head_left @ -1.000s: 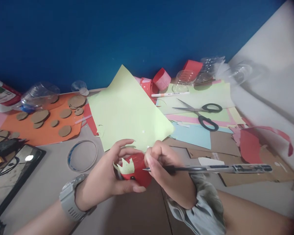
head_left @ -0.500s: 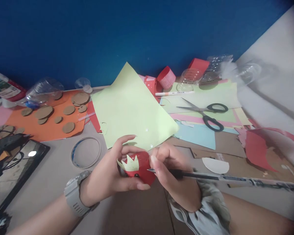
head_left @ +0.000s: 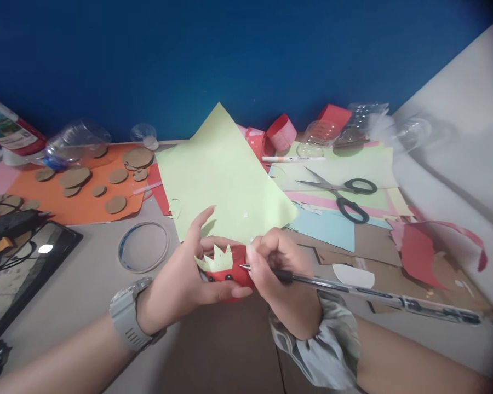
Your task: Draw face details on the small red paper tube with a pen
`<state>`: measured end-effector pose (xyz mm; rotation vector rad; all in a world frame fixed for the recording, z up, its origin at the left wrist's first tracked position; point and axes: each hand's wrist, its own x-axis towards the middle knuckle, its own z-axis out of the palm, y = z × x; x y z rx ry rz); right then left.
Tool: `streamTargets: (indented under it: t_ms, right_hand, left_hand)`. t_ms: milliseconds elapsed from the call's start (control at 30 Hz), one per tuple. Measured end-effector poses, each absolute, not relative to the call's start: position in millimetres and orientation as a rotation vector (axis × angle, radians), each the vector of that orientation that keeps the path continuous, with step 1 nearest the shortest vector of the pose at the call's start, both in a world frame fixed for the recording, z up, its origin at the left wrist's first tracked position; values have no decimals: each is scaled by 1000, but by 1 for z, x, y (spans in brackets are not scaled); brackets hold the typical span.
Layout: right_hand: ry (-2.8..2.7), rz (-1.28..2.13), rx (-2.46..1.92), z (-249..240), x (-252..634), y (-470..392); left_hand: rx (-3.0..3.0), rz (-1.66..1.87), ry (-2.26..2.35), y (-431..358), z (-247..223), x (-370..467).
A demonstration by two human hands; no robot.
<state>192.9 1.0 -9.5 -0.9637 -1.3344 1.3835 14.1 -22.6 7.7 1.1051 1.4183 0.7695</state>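
My left hand [head_left: 189, 273] is wrapped round a red rounded object [head_left: 239, 257], its thumb in front and its fingers behind. A pale green zigzag paper crown [head_left: 221, 260] lies on the front of the red object, above small black eye marks. Between the thumb and fingers of my right hand [head_left: 279, 268] is a clear pen [head_left: 345, 288] with a black grip. The pen's tip points left, at or very near the red surface beside the crown; contact cannot be told. My right fingers are close to the object's right edge.
A large light green sheet [head_left: 225, 175] lies beyond my hands. Scissors [head_left: 340, 195] rest on coloured papers at the right. A tape roll [head_left: 143, 247], a dark tablet-like device [head_left: 57, 241] and cardboard discs [head_left: 115, 204] on orange paper are at the left. Plastic bottle pieces [head_left: 80, 141] stand behind.
The red object has tilted and sits slightly higher in view, showing both eye marks. My right hand and the pen have shifted a little left and up.
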Motion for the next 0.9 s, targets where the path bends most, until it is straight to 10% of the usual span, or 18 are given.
streamTargets:
  t_ms: [900]
  right_hand:
    - [-1362, 1434, -972, -6, 195, 2]
  left_hand:
    - [1212, 720, 1374, -21, -10, 8]
